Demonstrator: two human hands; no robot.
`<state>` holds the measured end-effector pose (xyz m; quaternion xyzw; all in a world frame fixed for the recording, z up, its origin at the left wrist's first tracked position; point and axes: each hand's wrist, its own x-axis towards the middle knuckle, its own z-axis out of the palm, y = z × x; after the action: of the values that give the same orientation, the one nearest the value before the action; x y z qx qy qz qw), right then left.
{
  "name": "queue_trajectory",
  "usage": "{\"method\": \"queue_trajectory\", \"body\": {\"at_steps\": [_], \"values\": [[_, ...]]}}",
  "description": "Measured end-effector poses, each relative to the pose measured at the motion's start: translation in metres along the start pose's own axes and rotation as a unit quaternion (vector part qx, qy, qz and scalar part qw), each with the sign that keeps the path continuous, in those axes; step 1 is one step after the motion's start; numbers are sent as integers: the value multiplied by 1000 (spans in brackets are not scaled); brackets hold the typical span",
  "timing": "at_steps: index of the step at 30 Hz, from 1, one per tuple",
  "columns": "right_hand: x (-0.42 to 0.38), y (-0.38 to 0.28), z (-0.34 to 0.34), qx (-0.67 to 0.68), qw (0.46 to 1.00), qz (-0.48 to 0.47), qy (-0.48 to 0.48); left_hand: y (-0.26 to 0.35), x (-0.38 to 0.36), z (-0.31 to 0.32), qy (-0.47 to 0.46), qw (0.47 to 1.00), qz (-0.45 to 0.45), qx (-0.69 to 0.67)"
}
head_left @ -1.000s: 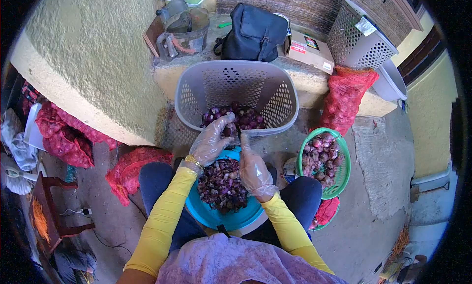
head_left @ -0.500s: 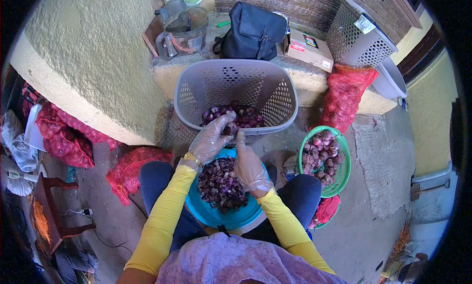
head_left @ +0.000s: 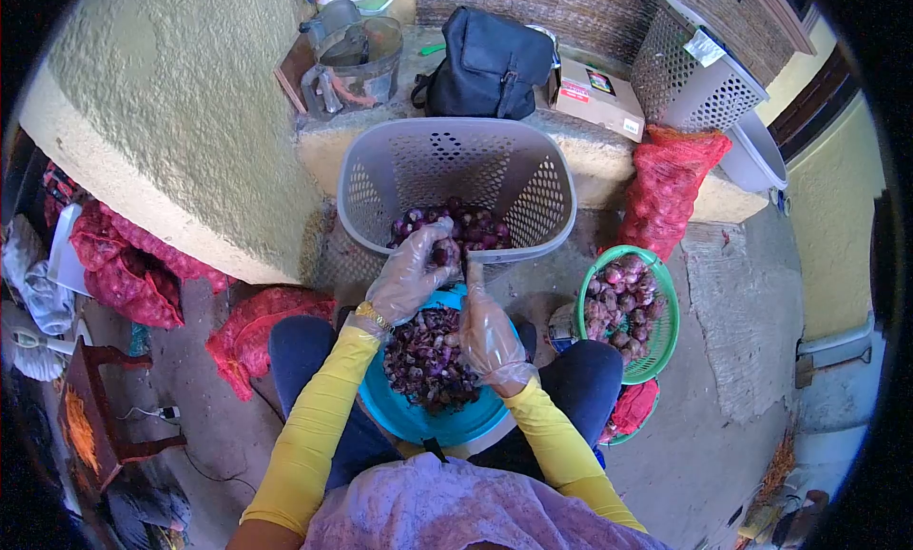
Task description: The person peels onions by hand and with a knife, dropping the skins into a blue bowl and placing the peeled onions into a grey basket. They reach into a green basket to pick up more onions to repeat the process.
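My left hand, in a clear plastic glove, is closed around a red onion at the near rim of a grey perforated basket. Close against the onion is my gloved right hand, its fingers closed with the thumb or a finger pointing up. A thin dark edge shows by those fingers, too small to name. Below both hands, a blue basin between my knees holds a heap of onion skins and trimmings. Red onions lie at the bottom of the grey basket.
To the right stands a green basket of onions, with a tin can beside it. Red mesh sacks stand right and left. A black backpack and a cardboard box sit on the ledge behind. A small wooden stool is at left.
Both hands have shifted slightly and the wrists have turned. The onion shows more clearly in my left fingers, and my right hand has moved a little lower.
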<state>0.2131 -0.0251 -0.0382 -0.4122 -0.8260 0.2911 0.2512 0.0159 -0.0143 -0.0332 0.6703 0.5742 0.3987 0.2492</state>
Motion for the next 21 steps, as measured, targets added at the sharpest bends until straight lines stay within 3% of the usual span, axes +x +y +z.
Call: {"method": "queue_trajectory", "body": {"at_steps": [5,11,14,18,21], "values": [[4,-8,-11,29,994,-71,82,-10,4,6,57,977,-75,-190],[6,-16,-23,11,992,-88,85,-1,2,4,18,916,-154,-370],[2,-26,-30,-27,998,-31,41,4,1,3,20,915,-174,-363],[-2,-24,-27,-45,997,-40,44,17,1,-4,20,916,-210,-342],[-2,-26,-30,-68,996,-32,43,18,2,-3,20,889,-209,-408]]}}
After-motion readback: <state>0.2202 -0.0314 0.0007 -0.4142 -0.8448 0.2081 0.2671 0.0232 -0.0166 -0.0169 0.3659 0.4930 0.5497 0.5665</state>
